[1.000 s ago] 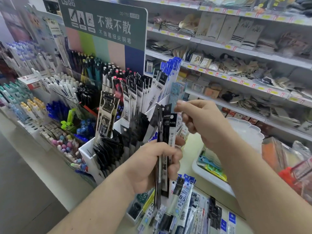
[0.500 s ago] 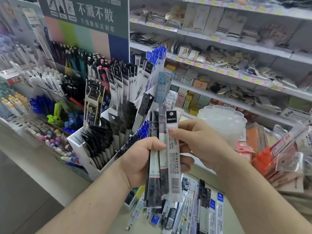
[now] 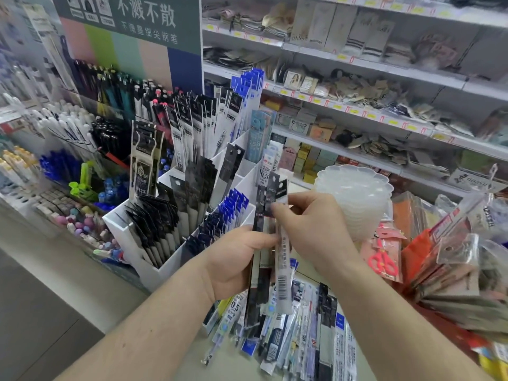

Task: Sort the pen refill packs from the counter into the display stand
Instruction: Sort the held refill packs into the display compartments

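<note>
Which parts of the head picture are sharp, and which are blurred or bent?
Head view: the hands and the held packs are fairly sharp; the pens at the left edge smear; the shelves bow from the wide lens; light is even, without hard shadows.

Stationery shop, retail aisle. White display stand (image 3: 143, 251) packed with pen refill packs (image 3: 192, 133), tiered pen racks (image 3: 63, 127) to the left under a green promo sign (image 3: 143, 20) in Chinese. Behind, long white shelves (image 3: 357, 111) with yellow price tags (image 3: 339, 107) along the edges, stocked with packaged small goods. More packs heaped on the counter (image 3: 297, 336).
</note>
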The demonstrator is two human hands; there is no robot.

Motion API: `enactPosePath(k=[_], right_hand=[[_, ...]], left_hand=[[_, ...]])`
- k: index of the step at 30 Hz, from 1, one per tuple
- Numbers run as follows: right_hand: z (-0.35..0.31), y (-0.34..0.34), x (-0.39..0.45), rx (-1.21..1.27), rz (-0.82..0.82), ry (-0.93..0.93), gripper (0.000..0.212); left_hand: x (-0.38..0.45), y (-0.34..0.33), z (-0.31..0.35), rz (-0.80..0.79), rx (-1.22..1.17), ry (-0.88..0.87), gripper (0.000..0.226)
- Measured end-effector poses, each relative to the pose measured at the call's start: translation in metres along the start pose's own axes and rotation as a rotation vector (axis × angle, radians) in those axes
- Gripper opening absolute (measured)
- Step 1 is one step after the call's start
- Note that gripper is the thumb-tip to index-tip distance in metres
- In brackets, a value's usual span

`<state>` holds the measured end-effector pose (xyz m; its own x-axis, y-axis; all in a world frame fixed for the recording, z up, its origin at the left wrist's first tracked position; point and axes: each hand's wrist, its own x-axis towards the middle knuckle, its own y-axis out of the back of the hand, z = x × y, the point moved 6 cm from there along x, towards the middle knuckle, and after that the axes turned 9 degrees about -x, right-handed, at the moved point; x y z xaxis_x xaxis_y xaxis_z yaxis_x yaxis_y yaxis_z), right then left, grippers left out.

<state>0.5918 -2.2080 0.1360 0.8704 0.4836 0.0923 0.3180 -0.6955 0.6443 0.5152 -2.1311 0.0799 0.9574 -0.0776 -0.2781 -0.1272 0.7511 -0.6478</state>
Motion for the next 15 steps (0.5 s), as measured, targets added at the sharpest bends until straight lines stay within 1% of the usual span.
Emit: enactPosePath(k=[5, 7, 9, 11, 12, 13, 15], right_hand=[[-0.003, -0.002, -0.007, 0.047, -0.178, -0.001, 0.025], [-0.001, -0.003, -0.009, 0.138, -0.250, -0.054, 0.031], [0.001, -0.003, -0.009, 0.243, -0.277, -0.115, 0.032], [-0.001, -0.002, -0.012, 0.207, -0.258, -0.103, 0.027], [-0.001, -0.003, -0.013, 0.130, -0.222, -0.064, 0.022], [-0.003, -0.004, -0.015, 0.063, -0.177, -0.031, 0.023], [-0.004, -0.005, -0.019, 0.048, -0.112, -0.025, 0.034]], left_hand=[[0.002, 0.004, -0.004, 0.038, -0.094, 0.047, 0.022], [0.002, 0.002, -0.004, 0.028, -0.107, 0.038, 0.021], [0.002, 0.000, -0.003, 0.016, -0.122, 0.022, 0.022], [0.001, -0.002, -0.002, -0.006, -0.114, 0.019, 0.028], [0.000, -0.004, -0.003, -0.021, -0.114, 0.029, 0.033], [0.000, -0.004, -0.004, -0.034, -0.116, 0.041, 0.039], [-0.003, -0.003, -0.006, -0.068, -0.106, 0.046, 0.045]])
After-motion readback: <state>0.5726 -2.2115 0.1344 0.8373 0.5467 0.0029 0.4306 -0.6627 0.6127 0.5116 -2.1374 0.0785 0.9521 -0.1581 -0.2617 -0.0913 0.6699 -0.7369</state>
